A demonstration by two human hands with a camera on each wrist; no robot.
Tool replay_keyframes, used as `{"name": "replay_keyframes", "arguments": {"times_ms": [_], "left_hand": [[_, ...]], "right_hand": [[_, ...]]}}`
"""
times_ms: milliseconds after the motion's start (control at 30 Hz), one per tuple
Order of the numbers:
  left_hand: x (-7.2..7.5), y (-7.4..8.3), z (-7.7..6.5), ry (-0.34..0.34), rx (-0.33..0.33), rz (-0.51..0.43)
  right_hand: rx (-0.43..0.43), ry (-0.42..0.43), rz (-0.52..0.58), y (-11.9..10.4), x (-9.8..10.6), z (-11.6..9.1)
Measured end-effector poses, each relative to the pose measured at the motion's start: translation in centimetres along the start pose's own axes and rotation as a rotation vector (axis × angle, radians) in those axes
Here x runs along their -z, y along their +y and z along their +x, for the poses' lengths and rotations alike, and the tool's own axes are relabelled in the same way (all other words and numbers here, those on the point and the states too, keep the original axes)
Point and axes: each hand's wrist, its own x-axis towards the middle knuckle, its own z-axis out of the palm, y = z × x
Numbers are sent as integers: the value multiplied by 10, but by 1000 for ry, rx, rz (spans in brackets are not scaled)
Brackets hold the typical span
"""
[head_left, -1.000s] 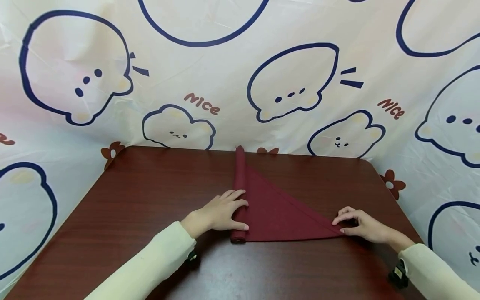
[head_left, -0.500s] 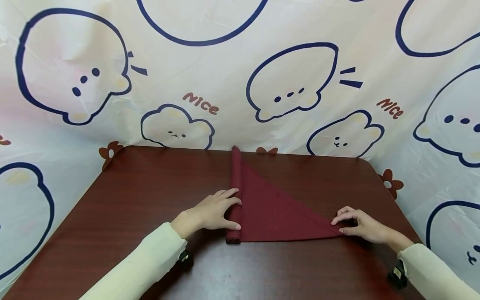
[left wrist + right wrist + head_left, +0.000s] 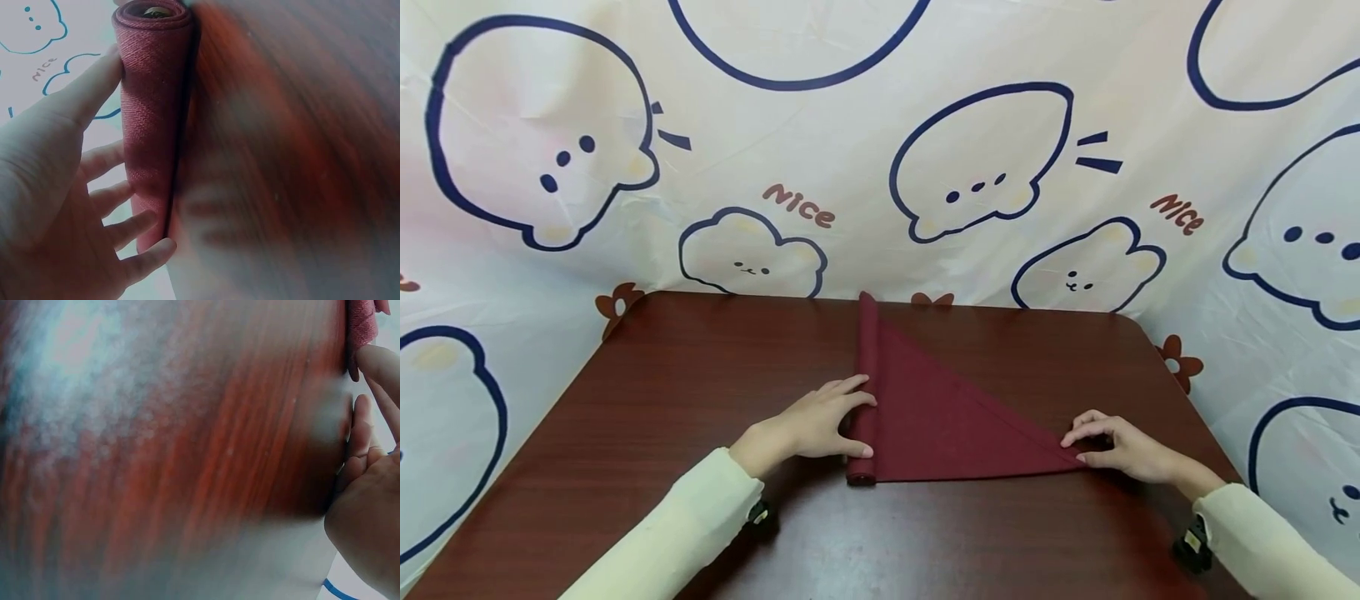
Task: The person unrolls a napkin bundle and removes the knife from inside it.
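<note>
A dark red cloth [image 3: 955,425] lies on the table, its left side wound into a long roll [image 3: 868,333] and its flat part tapering to a corner at the right. My left hand [image 3: 808,421] rests on the near half of the roll [image 3: 153,94], fingers spread and fairly straight, thumb close to the near end. In the left wrist view, the coiled end shows a hollow with something small and pale visible in it, kind unclear. With thumb and forefinger, my right hand [image 3: 1123,450] pinches the corner; in the right wrist view just a bit of cloth [image 3: 362,325] shows beside the fingers.
Under the cloth is a dark brown wooden table [image 3: 700,350], glossy near its front. A pale sheet [image 3: 850,150] with cartoon drawings hangs behind and at both sides, meeting the table's far edge. The roll's far end reaches that edge.
The roll has shifted a little to the left together with my left hand, and the flat part has become slightly wider. My right hand keeps its pinch on the corner, nearly still.
</note>
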Motion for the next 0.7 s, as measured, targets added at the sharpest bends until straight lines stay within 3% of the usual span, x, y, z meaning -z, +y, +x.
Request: {"name": "replay_keyframes", "arguments": {"times_ms": [267,500,700], "left_hand": [[3,-8,-6,14,1,-38],[4,-15,-11,6,43,-49],[5,-20,-14,16,31,-57]], "right_hand": [[-18,-11,13,-1,1,2],[-8,-19,25,2,-1,1],[-16,-1,21,4,-1,1]]}}
